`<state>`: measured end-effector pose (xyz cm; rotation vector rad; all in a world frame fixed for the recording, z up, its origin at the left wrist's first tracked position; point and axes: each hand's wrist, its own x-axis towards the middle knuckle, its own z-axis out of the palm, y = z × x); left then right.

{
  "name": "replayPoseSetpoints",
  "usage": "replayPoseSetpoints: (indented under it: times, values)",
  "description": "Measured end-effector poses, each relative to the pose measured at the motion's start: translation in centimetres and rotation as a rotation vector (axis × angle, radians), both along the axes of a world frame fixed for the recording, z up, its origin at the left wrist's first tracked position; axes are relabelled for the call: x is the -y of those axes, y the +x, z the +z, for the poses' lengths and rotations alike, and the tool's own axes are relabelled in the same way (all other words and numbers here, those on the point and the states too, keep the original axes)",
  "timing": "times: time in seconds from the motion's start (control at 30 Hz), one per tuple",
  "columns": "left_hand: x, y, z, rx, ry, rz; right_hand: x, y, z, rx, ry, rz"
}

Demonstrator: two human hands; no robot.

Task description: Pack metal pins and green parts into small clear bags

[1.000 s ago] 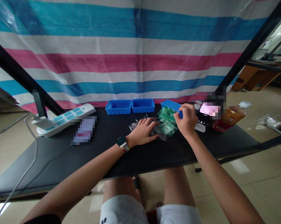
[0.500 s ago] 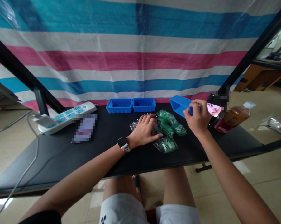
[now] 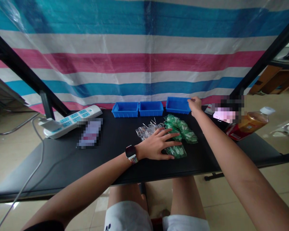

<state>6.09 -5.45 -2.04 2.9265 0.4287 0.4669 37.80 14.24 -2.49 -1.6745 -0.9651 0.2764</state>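
Note:
My left hand [image 3: 160,144] lies flat with fingers spread on a heap of small green packets [image 3: 183,131] in the middle of the black table [image 3: 62,160]. Clear packets with metal pins [image 3: 146,130] lie just left of the green ones. My right hand [image 3: 194,105] reaches to the back and grips the right rim of a blue bin [image 3: 177,105], which stands upright in a row with two other blue bins [image 3: 137,109].
A white power strip [image 3: 72,120] with its cable lies at the back left, a blurred card [image 3: 90,133] beside it. A phone [image 3: 222,114] and a tea bottle [image 3: 250,123] sit at the right. A striped tarp hangs behind the table.
My right hand tipped the blue bin, green packets spilled onto the table, then it set the bin upright in the back row. My left hand slid right and spread onto the green packets.

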Motion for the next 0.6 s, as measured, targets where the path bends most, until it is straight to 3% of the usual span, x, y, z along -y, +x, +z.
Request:
replayPoseSetpoints:
  times: [0.27, 0.6]
  values:
    - [0.0, 0.0, 0.0, 0.014, -0.011, -0.006, -1.4, -0.6, -1.8, 0.027, -0.082, 0.154]
    - [0.0, 0.0, 0.0, 0.016, 0.005, -0.005, -2.3, -0.4, -1.8, 0.040, -0.085, 0.242]
